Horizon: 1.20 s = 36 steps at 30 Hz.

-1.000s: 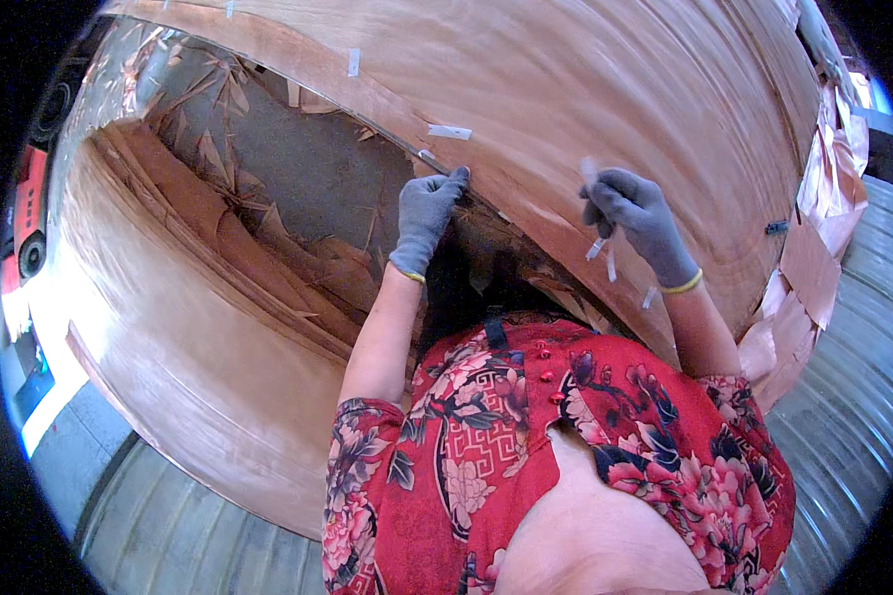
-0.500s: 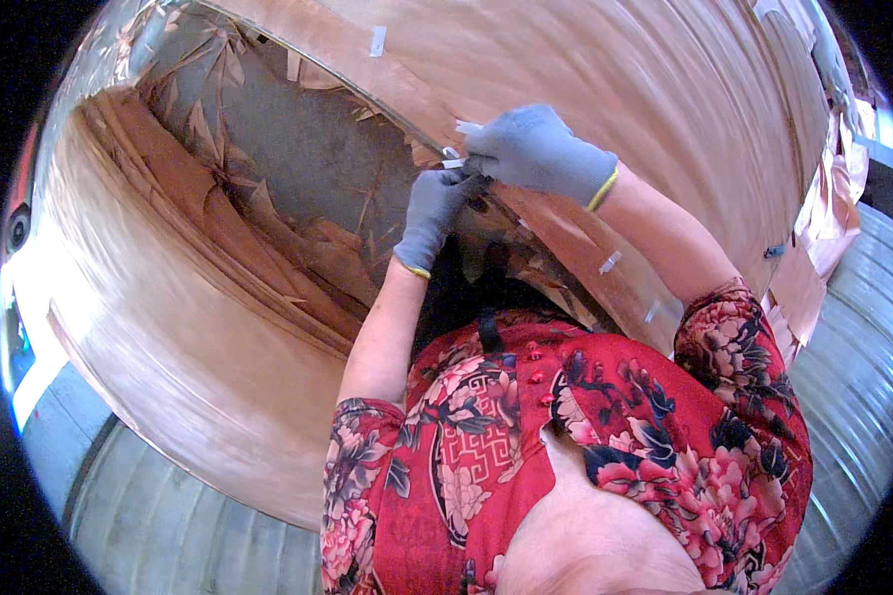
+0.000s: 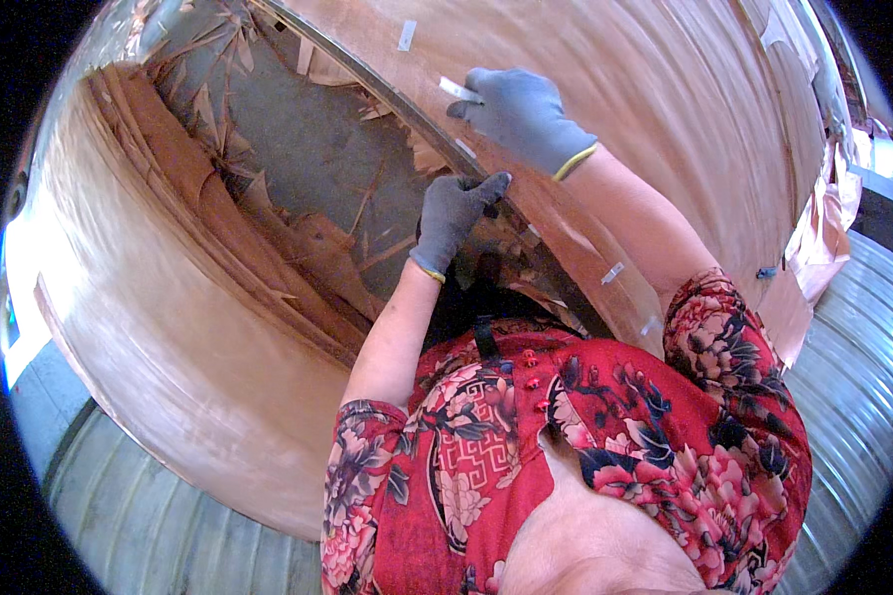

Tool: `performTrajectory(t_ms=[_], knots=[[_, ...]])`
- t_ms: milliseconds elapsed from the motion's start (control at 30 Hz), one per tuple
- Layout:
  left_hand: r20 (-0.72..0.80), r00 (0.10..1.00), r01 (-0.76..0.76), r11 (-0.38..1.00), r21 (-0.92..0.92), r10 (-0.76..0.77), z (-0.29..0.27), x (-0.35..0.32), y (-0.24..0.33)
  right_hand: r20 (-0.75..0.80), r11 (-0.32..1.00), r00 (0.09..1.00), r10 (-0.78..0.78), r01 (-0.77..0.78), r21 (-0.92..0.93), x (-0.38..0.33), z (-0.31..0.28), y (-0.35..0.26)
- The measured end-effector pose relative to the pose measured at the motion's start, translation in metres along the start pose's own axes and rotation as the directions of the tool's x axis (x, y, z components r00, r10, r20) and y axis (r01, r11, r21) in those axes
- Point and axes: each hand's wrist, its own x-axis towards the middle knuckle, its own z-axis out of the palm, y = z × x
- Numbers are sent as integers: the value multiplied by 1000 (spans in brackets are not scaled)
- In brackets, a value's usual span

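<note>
Both hands wear grey gloves with yellow cuffs. Above the large brown wood veneer sheet, my right hand pinches a short strip of white tape between thumb and fingers. My left hand is closed at the veneer's near edge, its thumb laid toward the rim and its curled fingers partly hidden. Just above that thumb a small tape piece sticks to the edge. More tape pieces, one far up the sheet and another nearer my right forearm, lie on the veneer.
On the left lies another curved veneer stack with darker, ragged layers. Between the stacks, torn veneer scraps litter a grey surface. Ribbed grey flooring shows at the right, and loose veneer pieces hang off the right side.
My right hand has lifted up and away from my left hand, carrying the white tape strip. My left hand has shifted slightly right along the veneer edge. The view has tilted a little.
</note>
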Motion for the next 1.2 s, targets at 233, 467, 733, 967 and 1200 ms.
performTrajectory(t_ms=[233,467,733,967,1200], knots=[[-28,1000,7,998,-69,-9,-4,2,-6,372,933,916,-147,4,359,-22,-23,14],[-65,997,-35,998,47,38,1,5,-11,260,992,958,-122,109,67,-16,-2,17],[-436,783,-254,868,427,444,-4,-27,2,324,994,942,83,-53,-99,-5,4,13],[-197,571,-370,464,805,797,6,-14,1,304,982,940,155,-112,-155,-5,1,10],[-135,608,-338,409,848,783,19,9,-9,373,994,924,-88,105,-24,-16,5,37]])
